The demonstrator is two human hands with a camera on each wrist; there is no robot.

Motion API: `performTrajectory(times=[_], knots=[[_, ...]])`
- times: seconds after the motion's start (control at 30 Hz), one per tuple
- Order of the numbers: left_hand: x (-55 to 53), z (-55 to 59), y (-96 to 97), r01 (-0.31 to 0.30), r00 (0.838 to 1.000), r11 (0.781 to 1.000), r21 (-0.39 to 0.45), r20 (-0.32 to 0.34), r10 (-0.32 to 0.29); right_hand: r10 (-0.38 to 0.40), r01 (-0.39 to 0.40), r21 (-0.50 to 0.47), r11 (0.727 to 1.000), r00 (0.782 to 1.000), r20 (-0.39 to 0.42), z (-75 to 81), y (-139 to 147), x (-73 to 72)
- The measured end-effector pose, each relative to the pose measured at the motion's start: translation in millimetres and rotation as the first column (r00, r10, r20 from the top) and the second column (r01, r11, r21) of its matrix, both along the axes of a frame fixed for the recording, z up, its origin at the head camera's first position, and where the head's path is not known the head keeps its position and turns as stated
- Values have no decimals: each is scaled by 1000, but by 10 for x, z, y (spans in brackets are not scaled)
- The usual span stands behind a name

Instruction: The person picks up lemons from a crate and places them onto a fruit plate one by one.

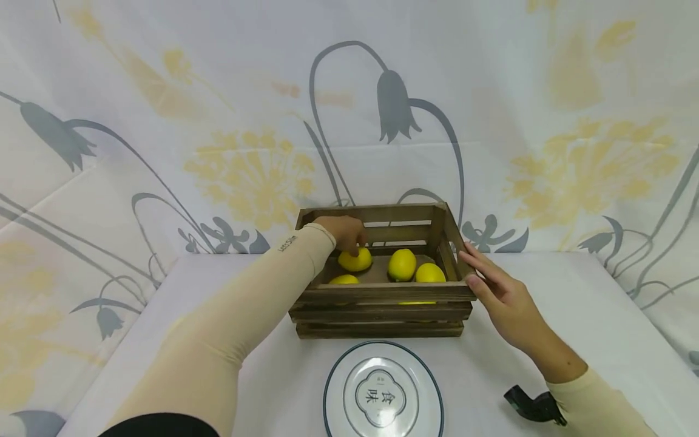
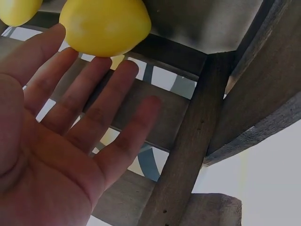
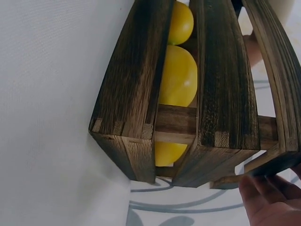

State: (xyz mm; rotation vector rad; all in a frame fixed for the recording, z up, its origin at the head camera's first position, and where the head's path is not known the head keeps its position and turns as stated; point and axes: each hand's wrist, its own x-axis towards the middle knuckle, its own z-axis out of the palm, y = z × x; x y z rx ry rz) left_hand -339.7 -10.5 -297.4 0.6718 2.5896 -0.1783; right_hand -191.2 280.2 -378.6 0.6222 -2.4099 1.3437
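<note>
A slatted wooden crate (image 1: 382, 312) holds several yellow lemons (image 1: 401, 265). My left hand (image 1: 347, 232) reaches down into its left part, over a lemon (image 1: 355, 260). The left wrist view shows this hand (image 2: 80, 113) with its fingers spread and fairly straight, the tips at the underside of a lemon (image 2: 106, 28). My right hand (image 1: 505, 303) rests against the crate's right end, thumb near the front corner and fingertips at the rim. In the right wrist view its fingers (image 3: 256, 193) touch the edge of the top slat.
In front of the crate lies a round plate (image 1: 338, 394), its marked underside up. A black, curved, pipe-shaped object (image 1: 535, 405) lies beside my right forearm. A flower-printed cloth (image 1: 486, 73) hangs behind the white table (image 1: 590, 315).
</note>
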Motion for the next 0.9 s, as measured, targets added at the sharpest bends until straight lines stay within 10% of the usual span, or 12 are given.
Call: performTrajectory(times=[0.9], knots=[[12, 0, 106, 35, 999, 998, -47, -22, -36, -16, 14, -30, 999, 999, -47, -20, 51, -24]])
